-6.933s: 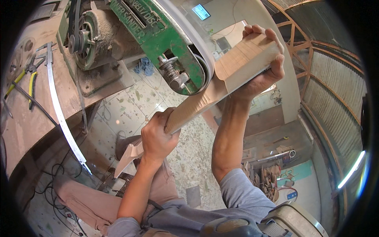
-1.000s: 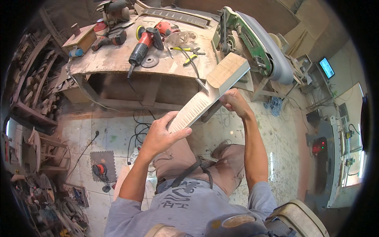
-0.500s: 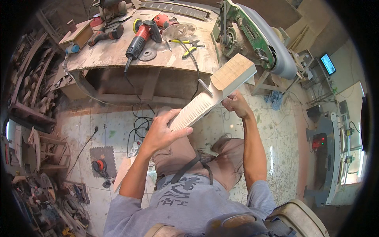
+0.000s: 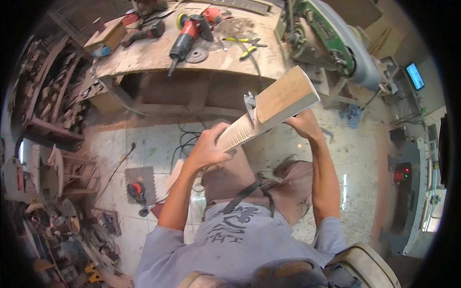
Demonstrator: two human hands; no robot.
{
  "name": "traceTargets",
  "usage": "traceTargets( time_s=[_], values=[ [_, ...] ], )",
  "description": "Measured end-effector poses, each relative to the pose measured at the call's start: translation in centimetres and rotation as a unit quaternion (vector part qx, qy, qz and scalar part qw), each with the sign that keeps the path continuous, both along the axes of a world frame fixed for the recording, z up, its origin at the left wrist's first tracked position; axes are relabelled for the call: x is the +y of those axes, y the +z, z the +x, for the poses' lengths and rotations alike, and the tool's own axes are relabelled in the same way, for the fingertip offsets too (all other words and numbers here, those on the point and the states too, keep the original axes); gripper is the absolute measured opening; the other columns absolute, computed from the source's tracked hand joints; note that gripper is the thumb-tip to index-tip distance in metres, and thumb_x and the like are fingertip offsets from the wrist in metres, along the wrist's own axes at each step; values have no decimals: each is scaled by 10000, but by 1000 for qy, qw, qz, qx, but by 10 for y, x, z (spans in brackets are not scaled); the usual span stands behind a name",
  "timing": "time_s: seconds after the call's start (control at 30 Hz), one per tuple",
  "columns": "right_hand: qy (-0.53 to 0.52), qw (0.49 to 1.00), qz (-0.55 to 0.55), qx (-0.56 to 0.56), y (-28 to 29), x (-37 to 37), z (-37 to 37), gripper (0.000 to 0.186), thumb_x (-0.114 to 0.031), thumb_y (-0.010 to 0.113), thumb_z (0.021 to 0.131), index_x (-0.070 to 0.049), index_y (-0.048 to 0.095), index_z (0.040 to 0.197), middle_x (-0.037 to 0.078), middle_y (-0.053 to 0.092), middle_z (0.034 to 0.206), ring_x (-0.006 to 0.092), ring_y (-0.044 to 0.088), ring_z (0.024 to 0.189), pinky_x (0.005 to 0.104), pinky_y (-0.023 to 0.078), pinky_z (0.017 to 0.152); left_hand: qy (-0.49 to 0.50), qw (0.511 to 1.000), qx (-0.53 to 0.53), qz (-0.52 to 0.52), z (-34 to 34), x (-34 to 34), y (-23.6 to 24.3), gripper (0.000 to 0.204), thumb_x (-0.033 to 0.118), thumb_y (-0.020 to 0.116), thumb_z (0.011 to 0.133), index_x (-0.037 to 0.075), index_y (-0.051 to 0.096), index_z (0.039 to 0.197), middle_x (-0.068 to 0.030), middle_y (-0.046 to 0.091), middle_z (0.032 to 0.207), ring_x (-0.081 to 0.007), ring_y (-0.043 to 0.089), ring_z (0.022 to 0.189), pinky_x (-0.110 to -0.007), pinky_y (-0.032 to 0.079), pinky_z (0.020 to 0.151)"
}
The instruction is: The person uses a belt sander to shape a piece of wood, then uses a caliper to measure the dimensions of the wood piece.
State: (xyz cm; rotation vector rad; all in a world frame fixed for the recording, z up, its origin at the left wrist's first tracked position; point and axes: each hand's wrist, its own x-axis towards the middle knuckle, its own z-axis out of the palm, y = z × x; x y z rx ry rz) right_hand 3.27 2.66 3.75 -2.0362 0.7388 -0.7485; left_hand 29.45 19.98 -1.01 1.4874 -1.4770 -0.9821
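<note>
Head view: wooden blank point(image 4: 269, 115), held in air before the desk point(image 4: 144, 60), long axis rising toward upper right. Left hand point(image 4: 209, 149) clasped on narrow lower end; right hand point(image 4: 302, 124) gripping beneath wide end. Behind: red grinder point(image 4: 185, 41), green sander point(image 4: 326, 41); tiled floor point(image 4: 139, 153) below.

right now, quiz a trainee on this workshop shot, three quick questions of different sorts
1. True or false: both hands hold the long wooden piece.
2. Which hand grips the narrow, ridged end? A) left hand B) right hand
3. Fill in: the red angle grinder lies on the ____.

Key:
1. True. Both hands hold it off the floor, above the person's lap.
2. A. The right hand is under the broad end.
3. Workbench, along with the yellow-handled pliers.
</note>
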Motion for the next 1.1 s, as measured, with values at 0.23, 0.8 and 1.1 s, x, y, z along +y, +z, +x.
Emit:
traceTargets(
  time_s=[0.23, 0.8, 1.1],
  values=[
    [55, 957, -247, 141, 20, 59, 62, 587, -611, 727, 853, -49, 638, 710, 125, 635, 641, 359, 666, 627, 442, 509, 569, 55, 991, -89, -80, 29, 20, -57, 471, 173, 836, 725, 20, 701, 1149, -176, 728, 1030, -313, 716, 947, -388, 543, 864],
    [125, 948, -256, 139, -28, 63, 97, 512, -590, 743, 847, -85, 692, 788, 110, 630, 625, 332, 630, 557, 427, 488, 529, 88, 987, -124, -48, 50, 56, -131, 675, 220, 816, 869, 14, 541, 1449, -221, 663, 1289, -360, 642, 1128, -440, 507, 1001],
    [131, 953, -259, 85, -43, 57, 96, 559, -576, 772, 830, -71, 588, 674, 105, 546, 577, 324, 570, 510, 409, 432, 482, 141, 985, -29, -91, 41, 56, -170, 672, 219, 772, 910, 38, 508, 1501, -176, 685, 1261, -293, 677, 1027, -406, 539, 931]
  ],
)
